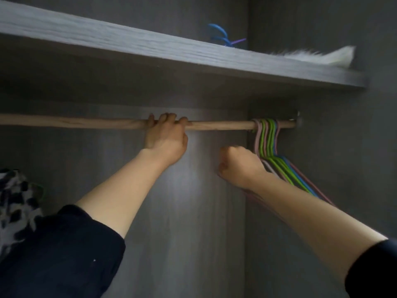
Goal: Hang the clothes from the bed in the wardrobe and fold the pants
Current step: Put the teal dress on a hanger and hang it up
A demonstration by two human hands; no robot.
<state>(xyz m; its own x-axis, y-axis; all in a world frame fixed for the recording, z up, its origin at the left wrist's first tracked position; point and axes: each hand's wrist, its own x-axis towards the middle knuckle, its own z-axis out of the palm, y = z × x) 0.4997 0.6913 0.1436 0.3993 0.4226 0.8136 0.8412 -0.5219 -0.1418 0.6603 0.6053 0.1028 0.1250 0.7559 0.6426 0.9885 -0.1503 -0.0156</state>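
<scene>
Left hand (165,136) is wrapping its fingers over the rod (86,123). Right hand (240,164) is curling into a fist right against the hangers (266,143), but I can't tell if it's actually pinching one. They're bunching just right of that fist, with their hooks up on the rod, which is running sideways, so the right hand's nearer. Spotted cloth (15,201) is showing way off left.
</scene>
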